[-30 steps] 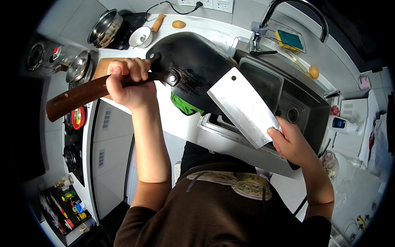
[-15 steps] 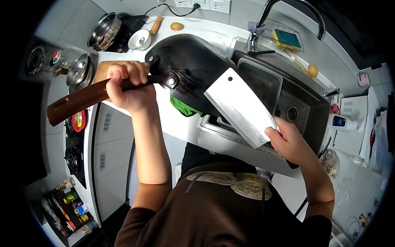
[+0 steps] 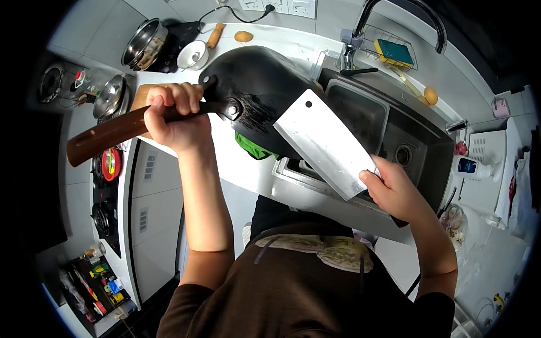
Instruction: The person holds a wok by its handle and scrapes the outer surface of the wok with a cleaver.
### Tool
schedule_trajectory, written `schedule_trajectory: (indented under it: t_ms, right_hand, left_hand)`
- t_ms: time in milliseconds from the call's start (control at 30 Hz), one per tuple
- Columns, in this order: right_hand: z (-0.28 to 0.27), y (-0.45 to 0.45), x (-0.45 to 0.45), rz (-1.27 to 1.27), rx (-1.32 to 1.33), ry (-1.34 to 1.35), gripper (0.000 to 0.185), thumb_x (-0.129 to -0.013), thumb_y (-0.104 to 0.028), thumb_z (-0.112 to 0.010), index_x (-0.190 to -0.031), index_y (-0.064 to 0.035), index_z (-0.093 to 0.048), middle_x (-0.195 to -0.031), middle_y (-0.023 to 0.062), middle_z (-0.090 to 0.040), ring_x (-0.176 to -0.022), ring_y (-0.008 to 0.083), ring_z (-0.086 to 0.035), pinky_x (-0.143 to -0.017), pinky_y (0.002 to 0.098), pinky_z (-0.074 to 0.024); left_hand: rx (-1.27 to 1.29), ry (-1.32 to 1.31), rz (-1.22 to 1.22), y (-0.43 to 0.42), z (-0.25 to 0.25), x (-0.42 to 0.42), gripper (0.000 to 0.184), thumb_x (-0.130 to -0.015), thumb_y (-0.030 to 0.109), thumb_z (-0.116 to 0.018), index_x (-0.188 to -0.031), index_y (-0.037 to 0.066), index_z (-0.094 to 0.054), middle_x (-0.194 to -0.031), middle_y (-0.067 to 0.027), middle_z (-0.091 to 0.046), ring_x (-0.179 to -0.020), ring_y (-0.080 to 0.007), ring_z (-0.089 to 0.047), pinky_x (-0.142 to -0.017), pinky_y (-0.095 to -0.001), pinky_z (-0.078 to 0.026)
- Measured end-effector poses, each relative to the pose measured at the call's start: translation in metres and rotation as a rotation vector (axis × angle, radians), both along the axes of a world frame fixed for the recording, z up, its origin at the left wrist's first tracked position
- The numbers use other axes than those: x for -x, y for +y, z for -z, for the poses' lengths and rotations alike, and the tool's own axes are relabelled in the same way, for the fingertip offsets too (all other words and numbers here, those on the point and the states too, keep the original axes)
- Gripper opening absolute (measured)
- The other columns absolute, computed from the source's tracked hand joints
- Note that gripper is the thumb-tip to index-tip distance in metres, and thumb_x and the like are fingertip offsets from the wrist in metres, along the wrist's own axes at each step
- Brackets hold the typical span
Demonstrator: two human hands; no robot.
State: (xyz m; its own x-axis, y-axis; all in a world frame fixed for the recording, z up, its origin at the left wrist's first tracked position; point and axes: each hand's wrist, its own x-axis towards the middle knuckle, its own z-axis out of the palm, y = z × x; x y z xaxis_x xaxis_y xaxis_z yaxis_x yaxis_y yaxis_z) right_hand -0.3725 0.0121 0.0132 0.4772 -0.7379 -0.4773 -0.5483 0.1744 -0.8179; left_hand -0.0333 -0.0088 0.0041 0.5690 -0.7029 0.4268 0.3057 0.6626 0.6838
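My left hand (image 3: 183, 127) is closed around the brown wooden handle of a black wok (image 3: 259, 73). The wok is tilted up with its dark outer side facing me, and scuffed streaks show near the handle bracket. In my right hand (image 3: 397, 188) is a cleaver (image 3: 321, 143) with a wide, shiny blade and a hole near its far corner. The blade slants toward the wok and overlaps its lower right edge in view; I cannot tell whether they touch. A bright green item (image 3: 251, 147) peeks out beneath the wok, mostly hidden.
To the right lies a steel sink (image 3: 420, 129) under a curved faucet (image 3: 439, 28). Behind the wok are a white bowl (image 3: 193, 54), a wooden-handled item (image 3: 215, 35) and a potato (image 3: 243, 36). A cutting board (image 3: 141, 96) is partly covered by my left hand. A sponge (image 3: 394, 53) sits in a wire rack.
The cleaver and my right hand have shifted slightly left and up, closer to the wok. My left hand keeps its grip on the wok handle.
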Motion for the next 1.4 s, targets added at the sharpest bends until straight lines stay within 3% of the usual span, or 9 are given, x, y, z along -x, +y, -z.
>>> schedule_trajectory:
  t_ms: [67, 567, 867, 933, 1400]
  right_hand:
    - [0.001, -0.003, 0.0, -0.013, 0.009, -0.004, 0.024, -0.089, -0.019, -0.05, -0.09, 0.0054, -0.053, -0.056, 0.0075, -0.045, -0.053, 0.0097, -0.039, -0.051, 0.0289, -0.0354]
    - [-0.001, -0.004, 0.002, -0.004, -0.04, -0.058, 0.023, -0.09, -0.018, -0.05, -0.091, 0.0046, -0.054, -0.056, 0.0025, -0.044, -0.054, 0.0063, -0.039, -0.049, 0.0271, -0.034]
    - [-0.003, -0.007, -0.001, -0.002, -0.065, -0.046, 0.024, -0.09, -0.017, -0.05, -0.097, 0.0054, -0.054, -0.059, 0.0036, -0.047, -0.056, 0.0071, -0.039, -0.052, 0.0271, -0.0357]
    - [-0.003, -0.006, 0.0, -0.013, -0.02, -0.048, 0.024, -0.09, -0.017, -0.05, -0.095, 0.0054, -0.054, -0.058, 0.0045, -0.046, -0.056, 0.0077, -0.04, -0.052, 0.0276, -0.0357]
    - [-0.001, 0.0, 0.003, -0.013, 0.098, -0.006, 0.024, -0.089, -0.018, -0.051, -0.085, 0.0052, -0.05, -0.056, 0.012, -0.044, -0.053, 0.0116, -0.038, -0.051, 0.0311, -0.0352]
  left_hand:
    - [-0.054, -0.097, 0.001, 0.0, -0.002, -0.002, 0.019, -0.074, 0.029, -0.04, -0.062, 0.014, -0.037, -0.05, 0.0001, -0.031, -0.048, -0.0138, -0.031, -0.056, -0.031, -0.031]
    - [-0.01, -0.032, 0.01, -0.006, 0.001, -0.015, 0.019, -0.072, 0.026, -0.046, -0.061, 0.013, -0.04, -0.05, -0.0017, -0.036, -0.044, -0.0151, -0.033, -0.052, -0.0303, -0.029]
    - [-0.003, -0.04, -0.01, -0.005, 0.002, -0.015, 0.019, -0.072, 0.026, -0.045, -0.061, 0.012, -0.039, -0.049, -0.0022, -0.036, -0.044, -0.0155, -0.033, -0.052, -0.031, -0.03]
    - [-0.033, -0.101, 0.013, -0.003, 0.003, -0.016, 0.022, -0.075, 0.033, -0.042, -0.063, 0.014, -0.041, -0.051, 0.0009, -0.033, -0.049, -0.0137, -0.032, -0.059, -0.031, -0.031]
    - [-0.051, -0.08, -0.037, 0.0, 0.002, -0.002, 0.023, -0.076, 0.034, -0.043, -0.064, 0.015, -0.04, -0.051, 0.0003, -0.032, -0.05, -0.0141, -0.033, -0.059, -0.0312, -0.032]
